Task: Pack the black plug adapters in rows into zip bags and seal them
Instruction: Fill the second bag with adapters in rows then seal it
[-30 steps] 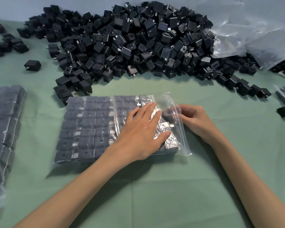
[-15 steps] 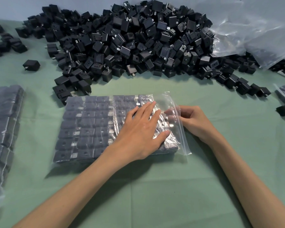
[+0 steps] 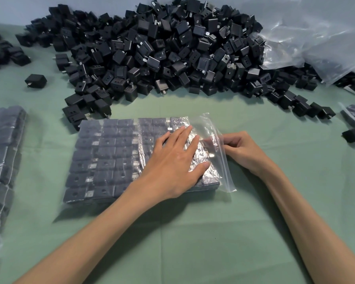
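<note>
So we're looking down at the zip bag (image 3: 226, 173) lying flat in the middle of the green worktop (image 3: 193, 232), and it's pretty much full, with the packed plug adapters (image 3: 109, 154) sitting in tidy rows inside. The left hand (image 3: 176, 160) is lying palm-down on the right end of the bag, fingers straight and a bit spread, pressing the plastic onto the adapters underneath. The right hand (image 3: 244, 150) is sitting at the bag's open mouth on the right side, fingers curled with the tips tucked in under the clear lip right by the last adapter (image 3: 207, 149). Honestly we can't tell whether it's gripping that adapter or just the plastic. Behind the bag, the big heap of loose adapters (image 3: 172, 52) is sprawling across the back of the worktop, with one stray adapter (image 3: 35, 79) sitting off to its left. Another filled bag (image 3: 2, 152) is lying at the left edge, and crumpled clear bags (image 3: 316, 37) are piling up at the far right.
</note>
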Available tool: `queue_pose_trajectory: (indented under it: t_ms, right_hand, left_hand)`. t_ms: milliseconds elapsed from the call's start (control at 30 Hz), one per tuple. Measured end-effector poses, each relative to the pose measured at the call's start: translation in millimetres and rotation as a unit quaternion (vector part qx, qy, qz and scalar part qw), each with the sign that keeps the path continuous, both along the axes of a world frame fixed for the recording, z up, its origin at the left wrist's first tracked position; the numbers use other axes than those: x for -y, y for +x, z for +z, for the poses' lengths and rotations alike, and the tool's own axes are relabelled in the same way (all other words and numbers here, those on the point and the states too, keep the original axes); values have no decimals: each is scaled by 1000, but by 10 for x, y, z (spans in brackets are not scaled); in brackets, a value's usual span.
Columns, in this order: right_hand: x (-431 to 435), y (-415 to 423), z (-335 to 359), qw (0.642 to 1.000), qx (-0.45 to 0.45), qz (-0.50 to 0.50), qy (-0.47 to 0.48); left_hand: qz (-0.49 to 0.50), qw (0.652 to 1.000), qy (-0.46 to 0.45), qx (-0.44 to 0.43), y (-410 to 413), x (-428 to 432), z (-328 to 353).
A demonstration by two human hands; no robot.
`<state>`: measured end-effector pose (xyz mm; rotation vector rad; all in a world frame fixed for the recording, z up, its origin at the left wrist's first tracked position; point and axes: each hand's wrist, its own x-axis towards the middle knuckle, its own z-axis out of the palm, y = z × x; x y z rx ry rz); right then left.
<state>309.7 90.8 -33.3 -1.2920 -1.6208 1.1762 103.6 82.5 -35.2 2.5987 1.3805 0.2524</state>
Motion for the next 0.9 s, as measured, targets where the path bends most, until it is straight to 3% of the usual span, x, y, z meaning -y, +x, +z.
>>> queue_pose_trajectory:
  t_ms: [267, 400, 500, 600, 733, 900]
  right_hand:
    - [-76, -5, -49, 998, -4, -60, 8]
    - [-344, 55, 10, 976, 32, -211, 43]
    - [-728, 60, 151, 956, 102, -259, 89]
    - [-1132, -1, 292, 940, 189, -250, 136]
    - [-1552, -156, 374, 920, 323, -159, 156]
    - [-1772, -335, 312, 861, 481, -104, 133]
  left_hand:
    - [0, 1000, 2, -1, 0, -5, 5]
    - [-3, 1000, -1, 1, 1, 3, 15]
    - [-3, 1000, 2, 0, -7, -7, 12]
    - [-4, 1000, 6, 0, -5, -6, 6]
    - [-6, 1000, 6, 4, -7, -6, -9]
    - [-6, 1000, 9, 19, -12, -9, -20]
